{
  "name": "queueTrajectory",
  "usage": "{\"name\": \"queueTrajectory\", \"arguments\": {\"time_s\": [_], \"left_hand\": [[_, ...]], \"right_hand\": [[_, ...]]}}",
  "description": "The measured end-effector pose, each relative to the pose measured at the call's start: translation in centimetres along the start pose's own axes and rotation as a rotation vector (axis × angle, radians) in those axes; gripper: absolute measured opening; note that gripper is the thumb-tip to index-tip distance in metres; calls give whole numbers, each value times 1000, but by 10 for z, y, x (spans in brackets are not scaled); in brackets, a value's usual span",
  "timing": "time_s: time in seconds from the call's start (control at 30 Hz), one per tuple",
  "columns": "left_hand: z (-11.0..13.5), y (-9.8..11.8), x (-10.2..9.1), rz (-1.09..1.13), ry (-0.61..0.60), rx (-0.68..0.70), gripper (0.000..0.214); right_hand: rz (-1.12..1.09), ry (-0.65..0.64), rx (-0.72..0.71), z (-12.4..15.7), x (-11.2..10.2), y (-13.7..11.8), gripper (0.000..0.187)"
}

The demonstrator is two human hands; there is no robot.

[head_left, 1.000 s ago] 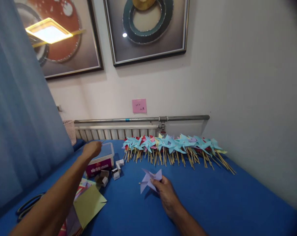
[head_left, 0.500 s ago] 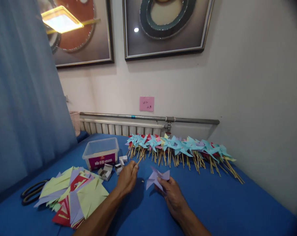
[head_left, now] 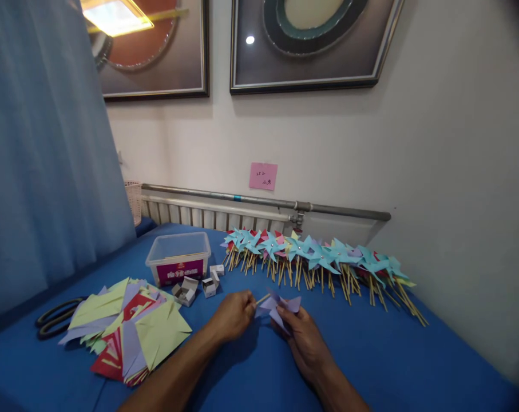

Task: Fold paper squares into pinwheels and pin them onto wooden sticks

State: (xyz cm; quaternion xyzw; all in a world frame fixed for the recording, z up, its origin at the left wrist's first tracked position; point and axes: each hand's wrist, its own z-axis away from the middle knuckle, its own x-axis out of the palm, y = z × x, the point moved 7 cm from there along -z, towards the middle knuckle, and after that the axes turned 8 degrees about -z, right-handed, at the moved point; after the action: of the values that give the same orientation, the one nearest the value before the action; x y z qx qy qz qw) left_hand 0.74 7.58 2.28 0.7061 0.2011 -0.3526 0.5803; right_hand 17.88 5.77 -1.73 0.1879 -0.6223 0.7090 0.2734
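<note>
Left hand (head_left: 236,313): fingers closed on a thin wooden stick (head_left: 262,299); its free end is right at the left side of a lilac paper pinwheel (head_left: 271,304). Right hand (head_left: 306,340): thumb and fingers clamped on that same pinwheel, above the blue surface (head_left: 371,355), in front of the row of finished pinwheels (head_left: 300,248). Row: light-blue heads foremost, with red, pink, yellow and lilac among them; sticks point toward the person.

Writing. Pink note (head_left: 263,175) on the wall: handwritten, two lines; upper line appears to read "252", lower line is characters too small to transcribe. Clear plastic tub (head_left: 202,247): magenta label (head_left: 180,272), large white Chinese characters, small emblem above them; brand not legible. Thin sticks lie inside the tub.

Small open cartons (head_left: 185,292) stand just beside the tub, no print readable. Nearer the person, to the left: a pile of cut paper (head_left: 156,332) in yellow, lilac and red; dark looped handles (head_left: 55,320) just beside it.
</note>
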Motion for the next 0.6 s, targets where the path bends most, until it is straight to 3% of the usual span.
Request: {"name": "queueTrajectory", "arguments": {"time_s": [0.13,0.6], "left_hand": [[3,2,15,22,-34,26,16],[6,6,14,37,0,19,15]], "right_hand": [[-18,-3,-4,0,-1,0,48],[-3,44,-41,-6,-5,3,46]]}}
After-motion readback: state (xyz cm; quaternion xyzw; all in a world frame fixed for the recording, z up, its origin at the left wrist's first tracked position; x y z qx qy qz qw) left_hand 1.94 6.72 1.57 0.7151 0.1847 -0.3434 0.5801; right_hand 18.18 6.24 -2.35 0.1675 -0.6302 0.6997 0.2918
